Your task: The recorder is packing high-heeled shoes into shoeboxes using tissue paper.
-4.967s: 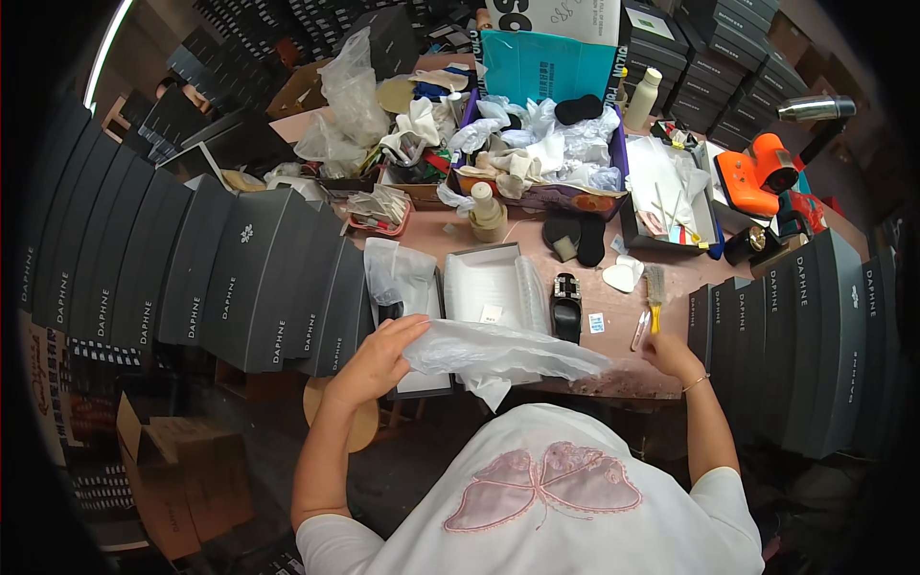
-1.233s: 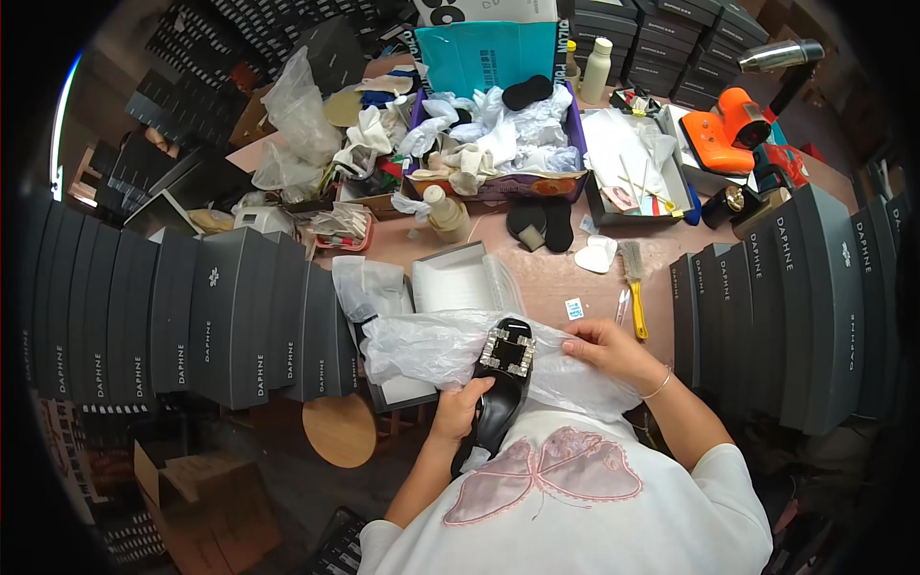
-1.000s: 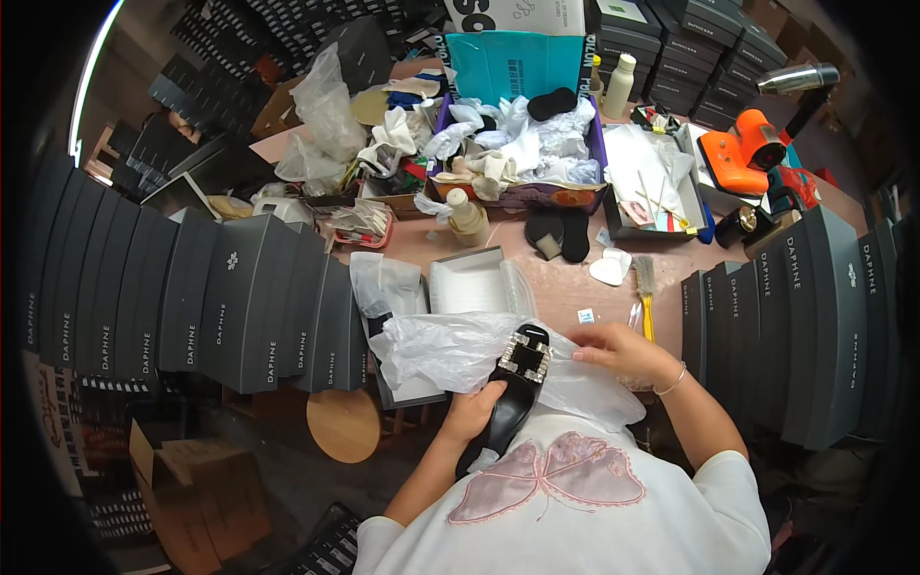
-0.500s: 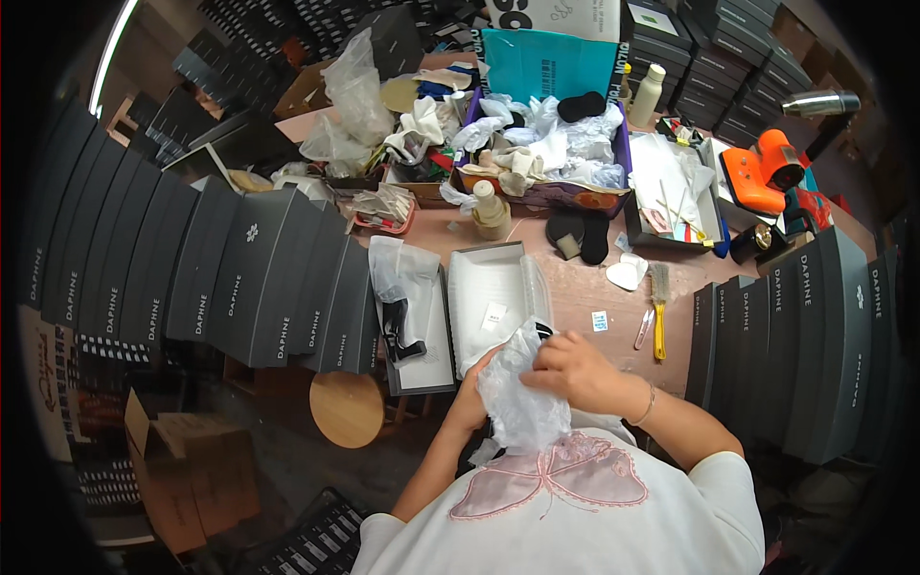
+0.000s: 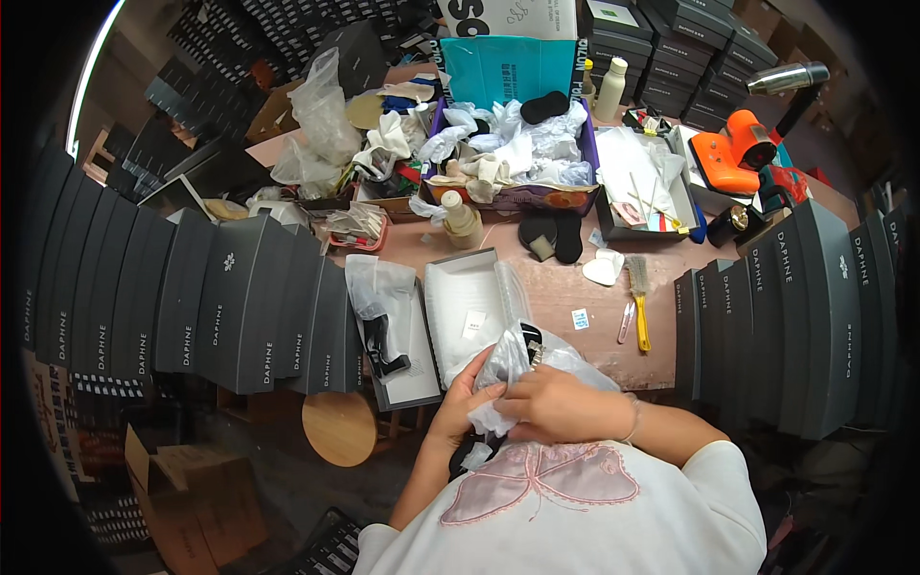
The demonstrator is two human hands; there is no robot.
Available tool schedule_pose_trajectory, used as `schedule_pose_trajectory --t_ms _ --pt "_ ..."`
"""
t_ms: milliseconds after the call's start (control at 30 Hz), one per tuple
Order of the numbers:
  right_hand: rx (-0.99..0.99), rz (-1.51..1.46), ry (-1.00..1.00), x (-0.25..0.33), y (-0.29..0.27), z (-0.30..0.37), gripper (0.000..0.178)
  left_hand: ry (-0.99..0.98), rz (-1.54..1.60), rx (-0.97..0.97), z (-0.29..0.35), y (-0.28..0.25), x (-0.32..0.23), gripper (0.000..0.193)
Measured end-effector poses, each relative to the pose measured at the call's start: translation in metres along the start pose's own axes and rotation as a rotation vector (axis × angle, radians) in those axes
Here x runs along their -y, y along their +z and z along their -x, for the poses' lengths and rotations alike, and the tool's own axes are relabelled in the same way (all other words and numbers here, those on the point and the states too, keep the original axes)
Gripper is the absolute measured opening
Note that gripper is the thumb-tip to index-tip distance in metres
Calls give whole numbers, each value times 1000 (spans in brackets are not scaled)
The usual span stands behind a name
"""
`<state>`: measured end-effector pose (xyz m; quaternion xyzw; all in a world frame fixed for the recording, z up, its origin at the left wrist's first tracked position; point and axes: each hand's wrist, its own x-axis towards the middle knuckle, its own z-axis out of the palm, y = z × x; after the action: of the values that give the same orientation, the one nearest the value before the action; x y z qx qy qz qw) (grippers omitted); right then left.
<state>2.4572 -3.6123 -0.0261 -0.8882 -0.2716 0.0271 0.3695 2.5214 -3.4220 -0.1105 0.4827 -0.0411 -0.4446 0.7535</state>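
Note:
Close to my chest, both hands work on a thin, translucent white plastic bag [image 5: 500, 369]. My left hand [image 5: 460, 407] is closed round its left side, thumb across the front. My right hand [image 5: 565, 402] has its fingers bent on the bag's lower right part. From the top of the bag pokes a black piece with a shiny trim [image 5: 533, 347], mostly hidden, so its kind is unclear. Just beyond lies an open shoe box [image 5: 412, 386] holding a black strappy shoe [image 5: 383, 350] partly in plastic. Beside it is a box part lined with white wrap [image 5: 460, 278].
Dark shoe boxes stand in rows at left [image 5: 240, 287] and right [image 5: 810, 316]. A yellow-handled brush [image 5: 639, 311], black insoles [image 5: 567, 237] and a pale bottle [image 5: 462, 222] lie or stand on the table. Behind is a purple-edged bin [image 5: 589, 144] of crumpled plastic. A round stool [image 5: 339, 429] stands lower left.
My right hand has come down and inward, from the bag's upper part to its lower part beside my left hand. More of the black piece with shiny trim shows. The whole view has shifted slightly.

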Motion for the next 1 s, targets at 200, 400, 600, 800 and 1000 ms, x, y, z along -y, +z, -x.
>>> schedule_pose_trajectory --t_ms 200,400,600,800,1000 --pt "-334 -335 332 -101 5 27 31 2 36 31 5 5 -8 66" --pt "-97 -602 530 -118 8 31 21 89 -64 -48 2 -9 -2 69" --pt "-60 -400 550 -110 -13 31 20 152 -51 -179 4 -18 -4 66" --pt "-264 -719 725 -98 -27 7 18 220 -105 -221 -18 -38 -6 68" --pt "-500 -974 449 -86 -14 -42 15 361 -93 -304 -40 -23 -10 70"
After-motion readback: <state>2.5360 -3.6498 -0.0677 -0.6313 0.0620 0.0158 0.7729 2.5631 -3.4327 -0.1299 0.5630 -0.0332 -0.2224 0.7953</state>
